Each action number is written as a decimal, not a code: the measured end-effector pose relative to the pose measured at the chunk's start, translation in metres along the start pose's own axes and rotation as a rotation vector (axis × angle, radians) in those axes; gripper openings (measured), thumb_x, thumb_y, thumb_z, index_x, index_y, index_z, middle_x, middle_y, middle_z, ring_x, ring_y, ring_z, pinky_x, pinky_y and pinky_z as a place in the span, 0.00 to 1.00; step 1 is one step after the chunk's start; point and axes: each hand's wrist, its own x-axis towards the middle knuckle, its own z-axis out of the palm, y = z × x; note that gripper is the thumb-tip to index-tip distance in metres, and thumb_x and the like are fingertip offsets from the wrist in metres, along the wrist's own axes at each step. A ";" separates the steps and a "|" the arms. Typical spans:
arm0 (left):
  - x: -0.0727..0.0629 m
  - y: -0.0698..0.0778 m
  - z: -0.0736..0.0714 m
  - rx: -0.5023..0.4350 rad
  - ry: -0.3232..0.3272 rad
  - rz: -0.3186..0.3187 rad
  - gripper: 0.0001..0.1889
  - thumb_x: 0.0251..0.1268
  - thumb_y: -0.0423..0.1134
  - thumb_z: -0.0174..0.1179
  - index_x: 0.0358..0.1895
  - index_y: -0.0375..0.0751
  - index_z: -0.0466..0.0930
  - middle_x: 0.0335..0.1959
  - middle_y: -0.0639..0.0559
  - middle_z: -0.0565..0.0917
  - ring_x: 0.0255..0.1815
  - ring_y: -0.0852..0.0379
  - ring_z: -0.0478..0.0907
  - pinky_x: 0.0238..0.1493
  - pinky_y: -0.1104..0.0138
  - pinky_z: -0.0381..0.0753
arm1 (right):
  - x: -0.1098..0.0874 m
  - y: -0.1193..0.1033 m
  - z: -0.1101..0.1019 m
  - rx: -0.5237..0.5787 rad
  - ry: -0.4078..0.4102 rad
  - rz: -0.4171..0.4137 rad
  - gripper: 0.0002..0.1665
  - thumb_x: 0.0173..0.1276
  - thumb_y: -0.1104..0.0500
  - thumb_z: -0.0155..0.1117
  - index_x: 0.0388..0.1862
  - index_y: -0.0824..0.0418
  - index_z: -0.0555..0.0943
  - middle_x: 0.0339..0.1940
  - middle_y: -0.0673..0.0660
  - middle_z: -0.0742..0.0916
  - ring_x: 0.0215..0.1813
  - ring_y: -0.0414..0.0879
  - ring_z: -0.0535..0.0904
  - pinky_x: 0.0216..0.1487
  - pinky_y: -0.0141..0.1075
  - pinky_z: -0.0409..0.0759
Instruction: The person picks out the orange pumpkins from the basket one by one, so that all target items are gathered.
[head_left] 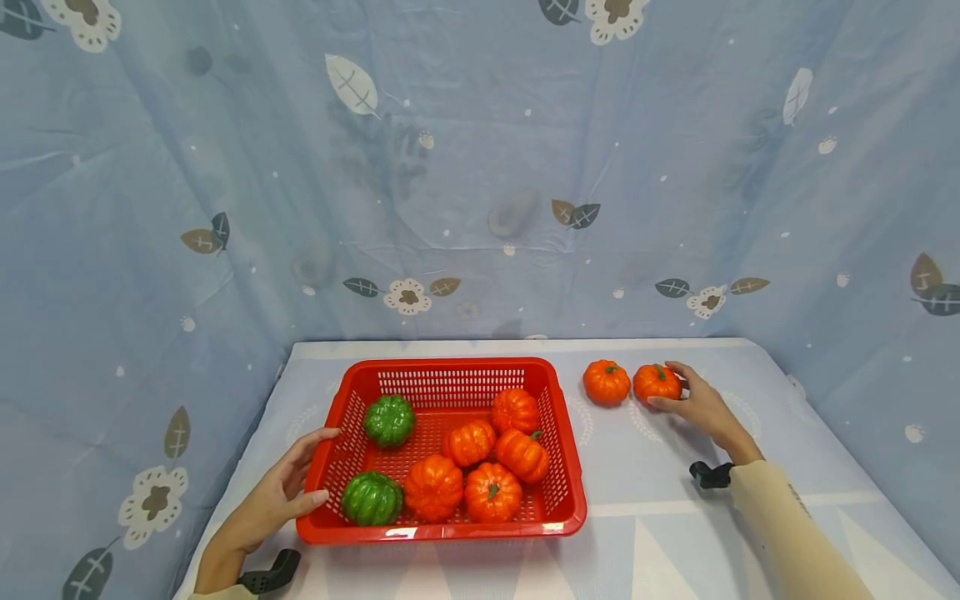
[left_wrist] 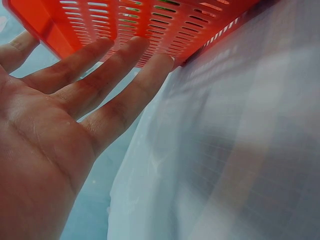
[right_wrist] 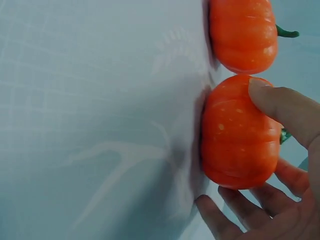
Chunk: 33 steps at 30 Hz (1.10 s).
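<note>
My right hand [head_left: 701,406] holds a small orange pumpkin [head_left: 656,383] on the table, right of the basket. In the right wrist view its thumb [right_wrist: 280,105] lies on one side of the pumpkin [right_wrist: 240,140], with the fingers curled round the opposite side. A second orange pumpkin [head_left: 606,382] sits just left of it. My left hand [head_left: 277,490] rests against the left side of a red plastic basket [head_left: 442,533]. In the left wrist view its fingers [left_wrist: 125,107] are extended and touch the slotted basket wall [left_wrist: 165,30].
Inside the basket lie a green pumpkin [head_left: 389,421] at the back left, another green pumpkin [head_left: 372,498] at the front left, and several orange pumpkins [head_left: 492,492] to the right. The patterned tablecloth [head_left: 637,517] meets a blue printed curtain [head_left: 480,208] behind and at both sides.
</note>
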 end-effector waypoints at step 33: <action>-0.001 0.001 0.002 -0.008 0.013 -0.013 0.41 0.64 0.34 0.67 0.78 0.48 0.58 0.75 0.36 0.64 0.64 0.57 0.76 0.54 0.56 0.85 | -0.005 -0.153 0.028 -0.089 0.030 -0.437 0.42 0.69 0.51 0.73 0.77 0.58 0.68 0.75 0.62 0.73 0.73 0.62 0.68 0.70 0.63 0.69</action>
